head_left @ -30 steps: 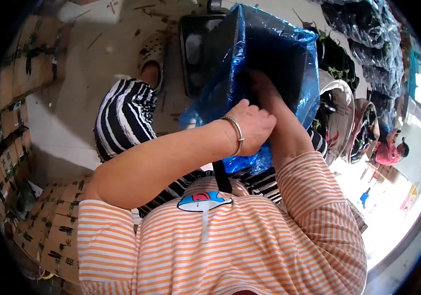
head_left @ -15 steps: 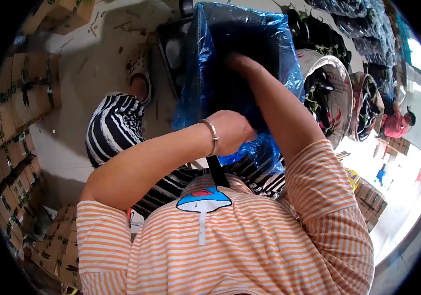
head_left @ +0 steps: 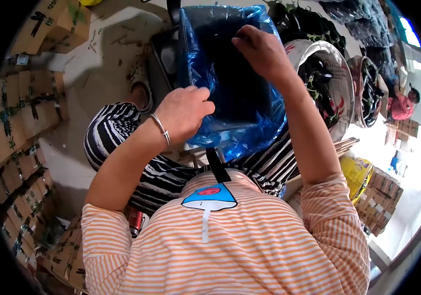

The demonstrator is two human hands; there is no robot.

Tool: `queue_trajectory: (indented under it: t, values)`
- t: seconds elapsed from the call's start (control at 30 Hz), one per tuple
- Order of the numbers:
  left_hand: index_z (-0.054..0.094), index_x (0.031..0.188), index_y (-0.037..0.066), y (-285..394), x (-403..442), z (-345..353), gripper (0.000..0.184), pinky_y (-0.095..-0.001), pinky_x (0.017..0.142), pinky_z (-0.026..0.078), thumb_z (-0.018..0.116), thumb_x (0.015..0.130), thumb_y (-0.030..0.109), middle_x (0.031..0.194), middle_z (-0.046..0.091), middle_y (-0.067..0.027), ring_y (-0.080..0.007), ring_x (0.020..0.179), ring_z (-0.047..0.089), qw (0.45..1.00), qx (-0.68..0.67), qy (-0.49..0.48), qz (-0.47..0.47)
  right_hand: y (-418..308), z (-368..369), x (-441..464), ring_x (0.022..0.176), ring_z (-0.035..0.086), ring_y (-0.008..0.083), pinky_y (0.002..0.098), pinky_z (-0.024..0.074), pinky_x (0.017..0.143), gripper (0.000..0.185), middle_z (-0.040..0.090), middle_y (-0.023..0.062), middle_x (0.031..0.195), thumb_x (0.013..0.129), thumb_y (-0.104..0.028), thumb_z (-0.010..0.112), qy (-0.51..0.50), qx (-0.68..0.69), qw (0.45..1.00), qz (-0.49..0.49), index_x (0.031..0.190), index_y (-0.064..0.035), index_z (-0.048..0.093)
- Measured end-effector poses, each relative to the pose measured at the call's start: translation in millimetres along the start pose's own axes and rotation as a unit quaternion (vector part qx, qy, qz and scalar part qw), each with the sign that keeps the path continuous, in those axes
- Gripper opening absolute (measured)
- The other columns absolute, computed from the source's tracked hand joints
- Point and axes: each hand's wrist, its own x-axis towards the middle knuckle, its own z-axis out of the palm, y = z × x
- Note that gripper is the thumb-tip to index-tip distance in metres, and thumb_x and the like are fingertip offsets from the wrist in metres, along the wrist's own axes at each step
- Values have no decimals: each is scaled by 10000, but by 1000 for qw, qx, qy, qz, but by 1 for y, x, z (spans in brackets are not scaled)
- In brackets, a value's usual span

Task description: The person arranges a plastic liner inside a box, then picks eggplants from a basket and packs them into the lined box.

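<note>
A blue plastic bag (head_left: 190,69) lines a box-like container in front of me, its mouth spread wide. Its inside is dark, so I cannot tell what lies at the bottom. My left hand (head_left: 183,113), with a silver bangle at the wrist, is at the bag's near left edge, fingers curled in on the film. Over the far right part of the mouth is my right hand (head_left: 265,54). Its fingers are bent inward, and whatever they may hold is hidden.
Right of the bag stand a white sack (head_left: 342,83) of eggplants and a second sack (head_left: 370,93). More eggplants (head_left: 313,27) lie behind. Cartons (head_left: 28,98) are stacked on the left. A co-worker in red (head_left: 401,105) is at far right.
My right hand has risen out of the bag to its far right side. My left hand has moved left from the near edge to the bag's left side.
</note>
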Motion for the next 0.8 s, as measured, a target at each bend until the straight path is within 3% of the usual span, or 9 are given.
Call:
queue_trajectory:
  t: [0.13, 0.2, 0.27, 0.37, 0.47, 0.57, 0.67, 0.73, 0.8]
  values:
    - [543, 837, 30, -8, 0, -10, 85, -341, 668, 459, 521, 755, 30, 931, 560, -96, -285, 794, 567, 996, -72, -18, -46, -21, -50, -86, 989, 585, 340, 407, 480, 841, 431, 613, 170, 1030, 738, -309, 738, -173, -26, 983, -46, 1089, -107, 592]
    - [553, 889, 25, -14, 1, -17, 146, -312, 650, 444, 533, 745, 17, 908, 551, -75, -231, 726, 545, 984, -170, -11, -61, -9, -35, -122, 1244, 424, 324, 441, 371, 1018, 764, 479, 119, 1310, 647, -293, 810, -256, -85, 959, -82, 1316, -190, 456]
    - [570, 889, 8, -19, -2, -19, 136, -247, 668, 427, 572, 759, -31, 929, 556, -45, -113, 740, 513, 960, -271, 25, -58, -10, -12, -161, 1352, 269, 352, 525, 265, 1073, 862, 330, 112, 1441, 691, -204, 771, -184, -235, 945, -131, 1414, -261, 304]
    - [585, 875, -1, -28, -4, -17, 108, -231, 671, 427, 591, 773, -38, 921, 553, -28, -95, 759, 518, 939, -324, 87, -78, 21, 30, -187, 1410, 105, 343, 569, 134, 1106, 897, 98, 88, 1534, 754, 32, 601, -101, -320, 917, -214, 1435, -346, 158]
    - [605, 861, 11, -36, -9, -11, 87, -233, 646, 434, 603, 781, -24, 876, 564, -3, -90, 738, 528, 920, -343, 152, -117, 40, 46, -194, 1328, 309, 300, 541, 196, 1089, 570, 362, 98, 1386, 765, -47, 597, 19, -276, 935, -222, 1263, -253, 411]
    - [627, 864, 50, -37, -23, -16, 61, -199, 603, 419, 605, 821, 12, 799, 581, 32, -46, 690, 520, 863, -408, 163, -251, 39, 41, -197, 1163, 469, 257, 515, 288, 1035, 346, 506, 85, 1173, 730, -107, 613, 110, -188, 940, -261, 1065, -177, 561]
    - [634, 873, 79, -31, -23, -15, 73, -181, 592, 424, 598, 835, 27, 760, 590, 41, -38, 678, 535, 788, -494, 220, -295, 15, 31, -200, 1038, 528, 237, 483, 356, 977, 228, 546, 82, 1058, 704, -134, 617, 163, -150, 928, -300, 932, -137, 614]
    - [626, 907, 83, -36, -23, -10, 90, -197, 621, 456, 590, 844, 30, 810, 606, 31, -60, 726, 567, 751, -539, 256, -281, -2, 30, -205, 922, 547, 215, 396, 417, 889, 213, 540, 58, 935, 724, -150, 583, 163, -136, 920, -330, 935, -117, 579]
    - [619, 933, 80, -36, -22, -7, 110, -206, 635, 468, 586, 843, 25, 842, 611, 24, -72, 753, 576, 708, -575, 300, -280, -12, 44, -215, 834, 573, 186, 330, 450, 767, 167, 525, 28, 825, 741, -167, 570, 24, -124, 949, -290, 898, -120, 536]
